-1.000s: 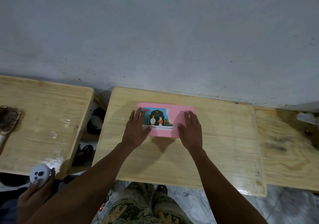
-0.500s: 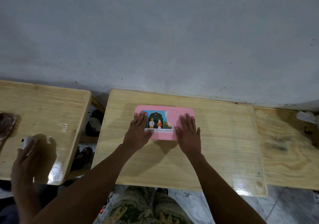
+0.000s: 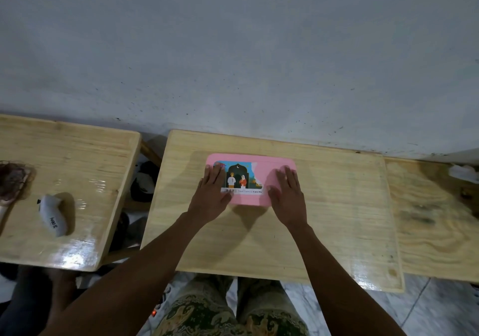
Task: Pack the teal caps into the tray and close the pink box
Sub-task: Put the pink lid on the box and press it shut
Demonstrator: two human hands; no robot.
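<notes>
- Pale wood is showing everywhere: three desk tops are standing side by side against a grey wall, and the task's things are sitting on the middle desk (image 3: 324, 219).
- On the left desk a white controller (image 3: 53, 218) is lying alone, well apart from the work, with a brownish thing at the far left edge that is too dim to name.
- The box (image 3: 259, 170) is lying flat near the back of the middle desk, pink, with a picture label on its left half; its lid is looking down and level, so the closing step is appearing done or nearly done.
- No teal caps and no tray are showing anywhere; judging from that, they are probably sitting inside the box already, though the closed lid is hiding them.
- What may be left is only a last press to seat the lid, and then letting go.
- The left hand (image 3: 213, 193) is lying palm down on the box's left part, fingers spread flat and gripping nothing.
- The right hand (image 3: 287, 195) is lying palm down on the box's right part, fingers also flat and open, its heel reaching past the near edge.
- Both forearms are reaching forward from the bottom of the view, nearly mirrored.
</notes>
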